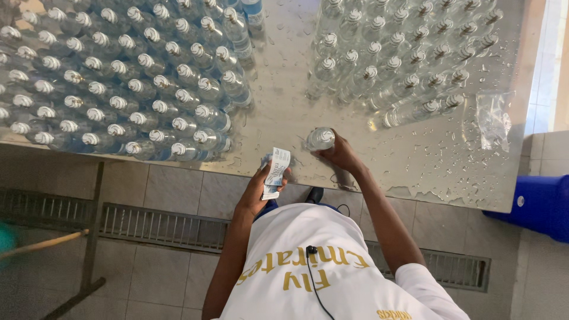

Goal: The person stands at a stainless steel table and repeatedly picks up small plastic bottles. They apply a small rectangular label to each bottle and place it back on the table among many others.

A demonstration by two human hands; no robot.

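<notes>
- My right hand (341, 155) is clamped on one clear bottle (320, 138) standing near the table's (427, 160) front edge.
- My left hand (264, 186) pinches a stack of labels (275, 172) just off that edge.
- I judge this is labelling; next calls for peeling one label free.
- Open wet steel lies between the labelled bottles (124, 83) and bare bottles (403, 59).

The bottles (142, 83) are clear with white caps, and the table (415, 160) is shiny grey metal. The labels (275, 172) are white and blue; the bin (542, 207) is blue.
</notes>
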